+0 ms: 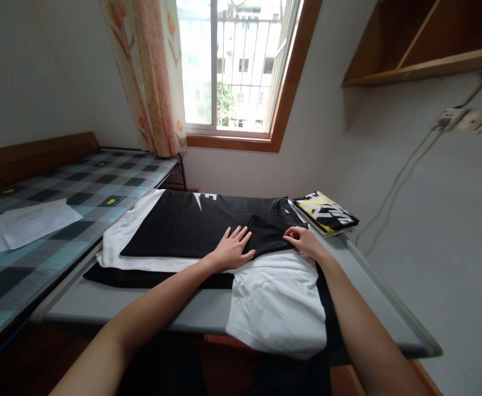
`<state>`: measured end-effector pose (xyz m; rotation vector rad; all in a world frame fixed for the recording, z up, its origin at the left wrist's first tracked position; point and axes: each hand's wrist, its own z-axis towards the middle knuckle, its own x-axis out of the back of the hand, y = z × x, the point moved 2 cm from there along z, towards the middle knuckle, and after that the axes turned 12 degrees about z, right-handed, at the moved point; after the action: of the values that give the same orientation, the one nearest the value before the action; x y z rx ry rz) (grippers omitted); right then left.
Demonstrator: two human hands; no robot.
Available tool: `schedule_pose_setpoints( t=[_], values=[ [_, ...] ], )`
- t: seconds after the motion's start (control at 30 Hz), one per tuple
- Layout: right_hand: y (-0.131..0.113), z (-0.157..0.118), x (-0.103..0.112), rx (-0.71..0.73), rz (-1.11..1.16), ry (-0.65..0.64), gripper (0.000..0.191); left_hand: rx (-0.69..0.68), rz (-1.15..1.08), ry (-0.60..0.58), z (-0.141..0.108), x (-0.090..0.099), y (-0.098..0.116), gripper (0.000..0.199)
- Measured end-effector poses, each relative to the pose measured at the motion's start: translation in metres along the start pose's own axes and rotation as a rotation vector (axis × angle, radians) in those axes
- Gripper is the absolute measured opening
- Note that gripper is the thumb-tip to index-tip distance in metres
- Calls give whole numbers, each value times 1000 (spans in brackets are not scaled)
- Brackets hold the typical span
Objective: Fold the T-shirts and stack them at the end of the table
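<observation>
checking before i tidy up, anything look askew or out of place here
The white sleeve droops over the front edge of the table, creased, while the black shirt on top lies mostly flat. Loose papers lie askew on the bed. No spill or damage shows.

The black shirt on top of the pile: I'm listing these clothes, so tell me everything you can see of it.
The black shirt looks smooth and thin, with a white print cut off at its far edge and a small pale label by the neckline at right. It lies folded and mostly flat on a white garment. What looks like a sleeve is laid across its right part. The left hand rests spread on it; the right hand, fingers curled, touches it, perhaps pinching.
</observation>
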<state>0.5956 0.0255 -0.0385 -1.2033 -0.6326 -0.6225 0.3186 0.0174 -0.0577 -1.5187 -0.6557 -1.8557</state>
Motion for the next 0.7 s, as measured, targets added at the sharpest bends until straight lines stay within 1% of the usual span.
schedule_pose_setpoints(
  t=[0.13,0.23,0.33,0.4,0.5,0.6,0.7],
  values=[
    [-2,-3,6,-15,69,-113,34,-24,-23,-36,1,0,-2,74],
    [-3,-4,11,2,96,-199,33,-78,-44,-47,-2,3,-7,79],
    [-3,-6,14,25,73,-263,36,-147,-56,-49,-12,9,-21,81],
    [-3,-6,14,30,47,-270,35,-204,-58,-44,-24,15,-35,78],
    [-4,-6,12,35,22,-260,34,-291,-52,14,-47,30,-61,65],
    [-6,-6,11,19,0,-270,40,-328,4,103,-73,47,-88,39],
    [-8,-7,11,-2,-28,-284,44,-354,90,150,-100,58,-112,24]
  ],
)
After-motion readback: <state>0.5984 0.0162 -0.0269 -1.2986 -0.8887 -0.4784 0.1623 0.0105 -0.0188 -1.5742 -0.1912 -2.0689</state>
